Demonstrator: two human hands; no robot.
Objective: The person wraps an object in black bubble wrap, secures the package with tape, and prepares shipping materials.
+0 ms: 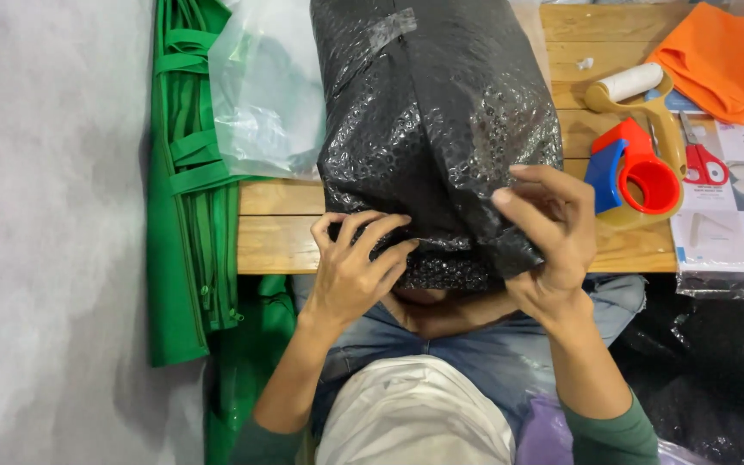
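A big parcel wrapped in black bubble wrap (437,120) lay on the wooden table (277,228), its near end jutting over the edge toward the person's lap. The left hand (355,271) pressed curled fingers against that end, and the right hand (553,228) gripped its corner, folding the wrap in. Green fabric bags (187,189) hung just beside the table's left edge, with a clear plastic bag (264,86) touching the parcel. To the right sat a tape dispenser (639,168), red scissors (701,159), a lint roller (630,84) and an orange cloth (721,56).
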